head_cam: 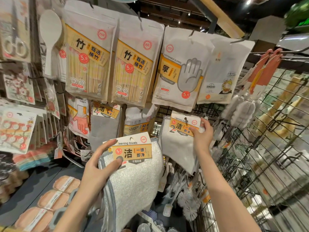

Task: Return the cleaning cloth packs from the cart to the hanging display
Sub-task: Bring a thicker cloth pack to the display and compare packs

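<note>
My left hand (pixel 100 162) grips a white cleaning towel pack (pixel 135 178) with a grey trim and an orange "Cleaning towels" label, held below the display. My right hand (pixel 203 134) pinches the label card of a second white cleaning towel pack (pixel 178 144), which hangs by its card hole on a hook of the display to the right. A grey cloth pack (pixel 104 124) hangs on the display to the left of both.
Bamboo chopstick packs (pixel 130 64) and disposable glove packs (pixel 180 72) hang in the row above. A black wire grid rack (pixel 260 148) with brushes stands at right. Sponges (pixel 55 198) lie on the shelf at lower left. Bottle brushes (pixel 189 203) sit below.
</note>
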Demonstrator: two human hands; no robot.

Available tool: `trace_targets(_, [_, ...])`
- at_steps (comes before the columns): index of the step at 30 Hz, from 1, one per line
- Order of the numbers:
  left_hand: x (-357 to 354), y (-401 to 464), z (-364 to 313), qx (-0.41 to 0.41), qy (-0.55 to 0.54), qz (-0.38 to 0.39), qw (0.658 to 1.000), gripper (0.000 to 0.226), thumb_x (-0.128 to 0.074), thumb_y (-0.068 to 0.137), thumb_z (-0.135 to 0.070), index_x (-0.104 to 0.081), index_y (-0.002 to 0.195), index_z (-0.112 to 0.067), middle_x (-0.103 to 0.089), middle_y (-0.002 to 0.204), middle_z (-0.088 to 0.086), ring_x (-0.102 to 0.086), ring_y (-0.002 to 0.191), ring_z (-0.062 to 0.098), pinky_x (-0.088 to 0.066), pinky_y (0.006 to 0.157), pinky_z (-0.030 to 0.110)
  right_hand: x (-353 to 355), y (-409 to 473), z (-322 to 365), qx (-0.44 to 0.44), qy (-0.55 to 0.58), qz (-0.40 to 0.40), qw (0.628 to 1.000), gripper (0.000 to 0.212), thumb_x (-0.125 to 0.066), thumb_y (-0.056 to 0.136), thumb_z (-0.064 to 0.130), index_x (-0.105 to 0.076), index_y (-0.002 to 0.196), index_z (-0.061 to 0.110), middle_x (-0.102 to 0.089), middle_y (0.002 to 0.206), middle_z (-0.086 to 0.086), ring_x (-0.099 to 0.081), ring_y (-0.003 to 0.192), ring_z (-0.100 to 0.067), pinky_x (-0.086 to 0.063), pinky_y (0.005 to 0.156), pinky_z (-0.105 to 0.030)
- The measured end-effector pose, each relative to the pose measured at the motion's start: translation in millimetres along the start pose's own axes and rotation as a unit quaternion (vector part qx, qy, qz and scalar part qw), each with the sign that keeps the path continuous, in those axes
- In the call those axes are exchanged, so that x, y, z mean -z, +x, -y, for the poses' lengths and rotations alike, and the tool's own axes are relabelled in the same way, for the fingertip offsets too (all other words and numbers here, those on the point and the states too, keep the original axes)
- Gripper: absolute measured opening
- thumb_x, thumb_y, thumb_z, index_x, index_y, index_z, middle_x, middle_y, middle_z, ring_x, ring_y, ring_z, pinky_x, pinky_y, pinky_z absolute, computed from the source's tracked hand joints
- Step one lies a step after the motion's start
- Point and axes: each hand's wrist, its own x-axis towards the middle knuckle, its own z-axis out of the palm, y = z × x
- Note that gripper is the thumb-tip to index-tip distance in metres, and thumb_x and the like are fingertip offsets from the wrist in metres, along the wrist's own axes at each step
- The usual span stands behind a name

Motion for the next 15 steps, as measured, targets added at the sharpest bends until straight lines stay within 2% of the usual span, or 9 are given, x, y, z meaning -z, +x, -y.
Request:
trace_targets(2, [0, 0, -1, 0.001, 0.002, 0.001, 1.000, 0.048, -0.080, 0.071, -0.015, -0.066, 0.109, -0.041, -0.064, 0.123, -0.003, -0.058, 0.117, 0.020, -0.058, 0.075, 0.026, -3, 4, 1, 0.000, -0.005, 0.003, 1.000, 0.050, -0.071, 0.077, 0.001, -0.058, 0.122, 0.018, -0.046, 0.111, 0.001, -0.048, 0.097, -0.008, -0.034, 0.073, 0.002])
trace_targets(4, [1, 0, -1, 0.003, 0.006, -0.002, 1.000, 0.054, -0.085, 0.066, -0.023, -0.065, 0.113, -0.042, -0.064, 0.123, -0.005, -0.057, 0.119, 0.020, -0.057, 0.084, 0.037, -5, 8, 1, -0.005, -0.019, 0.007, 1.000, 0.049, -0.071, 0.078, 0.002, -0.057, 0.122, 0.019, -0.045, 0.113, 0.001, -0.048, 0.101, -0.009, -0.035, 0.081, -0.009])
trace_targets(8, [2, 0, -2, 0.003, 0.012, -0.014, 1.000, 0.057, -0.077, 0.063, -0.031, -0.062, 0.117, -0.045, -0.065, 0.120, -0.010, -0.056, 0.120, 0.019, -0.054, 0.090, 0.043, -5, 11, -2, -0.004, -0.023, 0.013, 1.000, 0.049, -0.068, 0.080, 0.001, -0.057, 0.125, 0.018, -0.044, 0.113, -0.001, -0.048, 0.103, -0.011, -0.031, 0.076, -0.001])
trace_targets(10, [2, 1, -1, 0.004, 0.015, -0.021, 1.000, 0.060, -0.078, 0.064, -0.032, -0.061, 0.119, -0.045, -0.065, 0.121, -0.012, -0.056, 0.120, 0.018, -0.050, 0.096, 0.047, -2, 10, -2, -0.005, -0.027, 0.023, 0.999, 0.049, -0.066, 0.082, 0.002, -0.056, 0.127, 0.019, -0.045, 0.118, -0.004, -0.046, 0.110, -0.013, -0.031, 0.084, -0.003])
trace_targets(13, [1, 2, -2, -0.001, 0.018, -0.027, 0.999, 0.062, -0.082, 0.066, -0.029, -0.060, 0.120, -0.047, -0.062, 0.126, -0.014, -0.053, 0.124, 0.014, -0.046, 0.100, 0.047, 7, 4, 0, -0.013, -0.054, 0.034, 0.998, 0.053, -0.067, 0.083, 0.008, -0.052, 0.133, 0.018, -0.045, 0.132, -0.011, -0.044, 0.122, -0.023, -0.035, 0.107, -0.033])
trace_targets(15, [-1, 1, -3, -0.006, 0.017, -0.032, 0.999, 0.063, -0.085, 0.066, -0.026, -0.060, 0.118, -0.051, -0.064, 0.121, -0.021, -0.053, 0.120, 0.002, -0.049, 0.096, 0.035, 12, -5, 4, -0.010, -0.089, 0.035, 0.995, 0.055, -0.069, 0.083, 0.011, -0.050, 0.134, 0.018, -0.046, 0.131, -0.015, -0.044, 0.121, -0.031, -0.036, 0.106, -0.045])
